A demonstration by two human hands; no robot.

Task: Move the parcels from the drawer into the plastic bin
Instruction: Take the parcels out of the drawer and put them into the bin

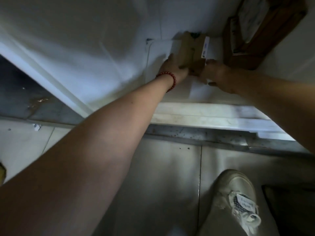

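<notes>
A brown cardboard parcel (191,48) with a white label on its right side sits among white parcels (160,48) inside a white container (204,116) ahead of me. My left hand (173,68), with a red bead bracelet on its wrist, grips the brown parcel's near left corner. My right hand (216,74) holds its near right corner, fingers curled against the cardboard. The view is blurred, so I cannot tell whether the parcel is lifted or resting.
A dark wooden drawer (238,55) with a white plastic-wrapped parcel (250,19) in it stands at the upper right. Grey tiled floor (162,176) lies below, with my white sneaker (238,198) at the lower right. A dark gap shows at the left.
</notes>
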